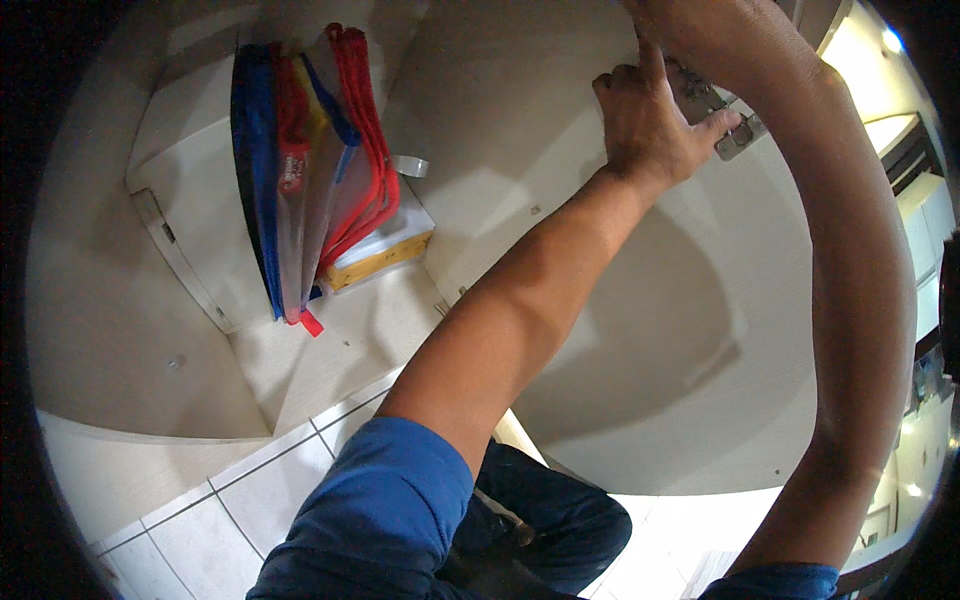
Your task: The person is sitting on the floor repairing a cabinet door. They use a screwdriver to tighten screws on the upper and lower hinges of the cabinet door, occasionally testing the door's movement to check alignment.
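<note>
My left hand reaches up against the pale cabinet panel. Its thumb lies at a metal hinge near the panel's upper right edge, its index finger points upward, and the other fingers are bent. More metal hinge parts show just beyond the hand. My right arm curves up along the right side. Only the near part of my right hand shows at the top edge, above the hinge; its fingers are hidden or out of the picture.
Inside the open cabinet on the left stand red- and blue-edged clear zip pouches, beside a white-and-yellow box with a tape roll above it. A white box-like piece is behind. White floor tiles lie below.
</note>
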Demonstrator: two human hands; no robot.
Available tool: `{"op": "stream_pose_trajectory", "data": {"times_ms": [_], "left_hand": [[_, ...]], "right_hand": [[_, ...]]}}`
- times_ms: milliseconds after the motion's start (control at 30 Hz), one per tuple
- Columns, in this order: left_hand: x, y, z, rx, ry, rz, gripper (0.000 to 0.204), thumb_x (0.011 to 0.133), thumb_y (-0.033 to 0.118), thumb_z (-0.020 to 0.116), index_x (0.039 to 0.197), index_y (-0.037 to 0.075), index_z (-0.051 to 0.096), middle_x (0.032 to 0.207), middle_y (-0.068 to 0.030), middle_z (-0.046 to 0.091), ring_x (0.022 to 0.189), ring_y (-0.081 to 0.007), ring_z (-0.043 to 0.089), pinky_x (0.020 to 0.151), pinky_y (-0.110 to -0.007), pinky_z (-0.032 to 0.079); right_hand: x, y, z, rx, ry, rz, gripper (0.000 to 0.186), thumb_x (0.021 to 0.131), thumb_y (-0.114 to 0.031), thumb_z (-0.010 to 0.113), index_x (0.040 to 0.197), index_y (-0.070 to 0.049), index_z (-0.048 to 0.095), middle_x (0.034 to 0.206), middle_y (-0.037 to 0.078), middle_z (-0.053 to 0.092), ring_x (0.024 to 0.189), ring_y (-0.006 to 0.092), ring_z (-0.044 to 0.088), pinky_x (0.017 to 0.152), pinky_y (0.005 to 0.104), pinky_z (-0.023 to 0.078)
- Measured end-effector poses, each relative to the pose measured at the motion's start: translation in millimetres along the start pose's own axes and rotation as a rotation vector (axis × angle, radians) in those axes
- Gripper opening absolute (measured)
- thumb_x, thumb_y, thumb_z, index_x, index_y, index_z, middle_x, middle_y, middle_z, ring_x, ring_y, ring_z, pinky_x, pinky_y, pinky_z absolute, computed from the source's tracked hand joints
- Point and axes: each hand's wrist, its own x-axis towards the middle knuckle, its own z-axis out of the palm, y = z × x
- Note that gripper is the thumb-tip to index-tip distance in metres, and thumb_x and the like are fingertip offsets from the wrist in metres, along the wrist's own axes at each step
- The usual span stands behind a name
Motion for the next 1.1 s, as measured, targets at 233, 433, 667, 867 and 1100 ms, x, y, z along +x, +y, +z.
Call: {"op": "stream_pose_trajectory", "data": {"times_ms": [233, 433, 667, 867, 1100], "left_hand": [[0, 0, 1, -0.026, -0.007, -0.014, 0.116, 0.062, 0.037, 0.088, 0.145, -0.005, 0.02, 0.099, -0.0172, 0.065, 0.086, -0.0348, 0.059, 0.084, -0.045, 0.035], [1, 0, 1, -0.082, -0.058, 0.005, 0.113, 0.062, 0.037, 0.088, 0.144, -0.006, 0.023, 0.098, -0.0171, 0.065, 0.084, -0.034, 0.058, 0.083, -0.045, 0.035], [-2, -2, 6, 0.016, 0.001, 0.05, 0.107, 0.063, 0.038, 0.088, 0.14, -0.005, 0.028, 0.097, -0.0181, 0.064, 0.086, -0.0337, 0.059, 0.083, -0.045, 0.035], [-1, 0, -3, 0.009, 0.004, 0.018, 0.111, 0.063, 0.038, 0.087, 0.142, -0.007, 0.025, 0.099, -0.0175, 0.065, 0.087, -0.0337, 0.059, 0.084, -0.046, 0.035], [-1, 15, 7, -0.062, -0.019, -0.003, 0.116, 0.062, 0.038, 0.087, 0.144, -0.01, 0.02, 0.099, -0.019, 0.065, 0.087, -0.034, 0.059, 0.085, -0.046, 0.035]], "right_hand": [[8, -12, -20, 0.207, -0.245, 0.291, 0.043, 0.087, -0.006, 0.063, 0.13, -0.003, 0.056, 0.096, 0.019, 0.07, 0.084, 0.0308, 0.069, 0.074, 0.0418, 0.055], [5, -10, -15, 0.042, -0.204, 0.174, 0.038, 0.092, -0.014, 0.059, 0.13, -0.006, 0.057, 0.101, 0.019, 0.069, 0.09, 0.032, 0.068, 0.078, 0.0419, 0.055], [2, -9, -1, 0.016, -0.055, 0.083, 0.035, 0.091, -0.014, 0.061, 0.125, -0.004, 0.06, 0.109, 0.02, 0.068, 0.096, 0.0335, 0.068, 0.081, 0.0413, 0.055], [10, -19, -31, 0.294, -0.158, 0.182, 0.037, 0.093, -0.011, 0.057, 0.129, -0.002, 0.058, 0.112, 0.021, 0.067, 0.098, 0.0332, 0.068, 0.083, 0.0399, 0.055], [-6, -2, -28, 0.176, -0.099, 0.147, 0.036, 0.095, -0.015, 0.057, 0.128, -0.001, 0.059, 0.113, 0.022, 0.067, 0.102, 0.0344, 0.066, 0.086, 0.0428, 0.053]]}}
